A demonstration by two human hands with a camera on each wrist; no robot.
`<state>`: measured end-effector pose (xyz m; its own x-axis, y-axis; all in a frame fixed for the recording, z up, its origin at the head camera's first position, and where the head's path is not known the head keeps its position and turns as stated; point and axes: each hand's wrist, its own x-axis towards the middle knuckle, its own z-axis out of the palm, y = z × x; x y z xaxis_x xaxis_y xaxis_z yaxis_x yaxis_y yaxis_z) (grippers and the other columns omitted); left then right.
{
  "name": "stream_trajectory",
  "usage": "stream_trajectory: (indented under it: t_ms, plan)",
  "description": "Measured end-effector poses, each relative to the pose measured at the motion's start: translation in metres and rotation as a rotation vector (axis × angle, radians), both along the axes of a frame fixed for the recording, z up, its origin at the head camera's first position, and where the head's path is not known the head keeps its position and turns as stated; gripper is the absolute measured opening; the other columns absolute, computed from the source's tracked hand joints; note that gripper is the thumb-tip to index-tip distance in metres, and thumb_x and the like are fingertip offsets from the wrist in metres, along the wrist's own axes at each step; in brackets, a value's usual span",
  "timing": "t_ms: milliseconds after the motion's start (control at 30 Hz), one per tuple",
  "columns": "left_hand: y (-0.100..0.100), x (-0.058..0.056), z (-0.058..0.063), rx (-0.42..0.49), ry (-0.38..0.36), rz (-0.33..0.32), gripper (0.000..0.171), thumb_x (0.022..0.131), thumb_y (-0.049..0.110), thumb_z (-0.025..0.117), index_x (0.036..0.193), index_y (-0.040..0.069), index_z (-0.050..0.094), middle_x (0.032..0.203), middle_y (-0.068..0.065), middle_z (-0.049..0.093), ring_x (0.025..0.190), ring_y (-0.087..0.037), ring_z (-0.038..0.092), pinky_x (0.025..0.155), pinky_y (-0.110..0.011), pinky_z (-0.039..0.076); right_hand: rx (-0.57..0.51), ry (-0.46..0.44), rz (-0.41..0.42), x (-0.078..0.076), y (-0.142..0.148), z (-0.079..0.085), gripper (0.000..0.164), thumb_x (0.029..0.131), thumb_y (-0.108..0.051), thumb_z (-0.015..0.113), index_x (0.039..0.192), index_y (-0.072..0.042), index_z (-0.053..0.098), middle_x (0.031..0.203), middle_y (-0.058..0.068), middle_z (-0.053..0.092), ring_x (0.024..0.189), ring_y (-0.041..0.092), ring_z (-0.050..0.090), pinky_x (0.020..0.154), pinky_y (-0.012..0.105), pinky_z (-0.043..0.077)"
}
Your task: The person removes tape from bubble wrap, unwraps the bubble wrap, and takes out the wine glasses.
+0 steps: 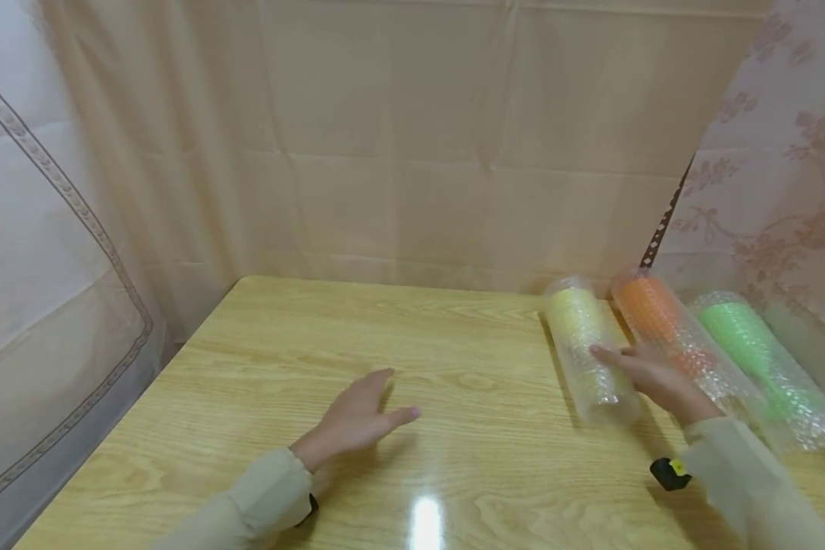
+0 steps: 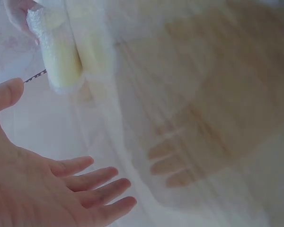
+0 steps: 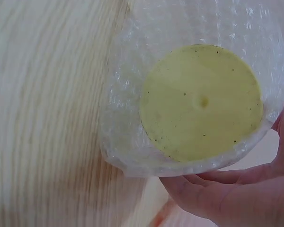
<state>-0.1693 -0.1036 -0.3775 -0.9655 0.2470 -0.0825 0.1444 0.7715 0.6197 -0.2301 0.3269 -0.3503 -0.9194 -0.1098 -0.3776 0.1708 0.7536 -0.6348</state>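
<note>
Nearest, the L sleeve (image 1: 247, 489) & R sleeve (image 1: 749, 466) are reaching in from the bottom; a black item (image 1: 668, 474) w/ a yellow patch is showing just beside the R cuff. The L hand (image 1: 354, 412) is hovering over the wood-grain table (image 1: 454, 344), fingers spreading loosely, thumb standing apart, holding nothing, prob. b/c the R is doing the gripping.

The R hand (image 1: 649, 374) is gripping the yellow bundle (image 1: 580, 328), thumb lying over it, fingers going round the side next to the orange one; prob. holding from both sides b/c bubble wrap on a round body is slippery. Bundle is lying lengthwise at the table's R, leftmost of three; can't tell if it's lifting slightly. Its round yellow end (image 3: 194, 104) is showing a small dimple & dark specks, the wrap sticking out past it, prob. guarding vs. knocks.

Beyond the R hand, the orange bundle (image 1: 653, 309) & green bundle (image 1: 749, 344) are lying roughly parallel, prob. on their sides for stability. Farther back, a beige curtain (image 1: 412, 153) is hanging behind the table, floral cloth (image 1: 797, 176) to the R.

No brand, label or writing is showing legibly anywhere.
</note>
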Motion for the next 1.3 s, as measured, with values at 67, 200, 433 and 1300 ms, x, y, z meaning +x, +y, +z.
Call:
stream_trajectory:
  t_ms: [67,200,433,1300]
  plan:
    - [0.002,0.000,-0.001,0.037,-0.032,-0.006,0.085,0.087,0.061,0.056,0.149,0.008,0.032,0.152,-0.015,0.040,0.141,-0.039,0.035,0.113,-0.060,0.029,-0.028,-0.003,0.027,0.000,-0.004,-0.002,0.099,0.096,-0.064,0.030,0.145,0.019,0.007,0.150,0.042,0.006,0.136,0.061,0.013,0.109,0.070,0.022]
    - [0.005,0.000,-0.002,0.086,-0.067,-0.002,0.083,0.088,0.058,0.057,0.149,0.008,0.031,0.150,-0.017,0.041,0.140,-0.041,0.034,0.111,-0.063,0.030,-0.125,-0.004,0.083,0.000,-0.013,-0.005,0.089,0.100,-0.055,0.032,0.142,0.022,0.015,0.150,0.040,0.017,0.138,0.057,0.019,0.112,0.065,0.023]
    - [0.009,0.000,-0.002,0.105,-0.066,0.009,0.083,0.089,0.057,0.056,0.149,0.006,0.031,0.149,-0.018,0.042,0.140,-0.041,0.034,0.110,-0.062,0.031,-0.251,-0.028,0.126,0.007,-0.036,-0.007,0.081,0.101,-0.047,0.036,0.140,0.022,0.023,0.148,0.037,0.029,0.139,0.051,0.027,0.114,0.060,0.026]
    - [0.026,-0.003,0.007,0.210,-0.177,0.013,0.072,0.092,0.049,0.055,0.139,-0.004,0.041,0.138,-0.027,0.050,0.126,-0.044,0.049,0.100,-0.057,0.045,-0.305,-0.019,0.043,0.037,-0.111,-0.012,0.083,0.097,-0.048,0.046,0.139,0.020,0.026,0.136,0.034,0.046,0.124,0.042,0.051,0.103,0.055,0.043]
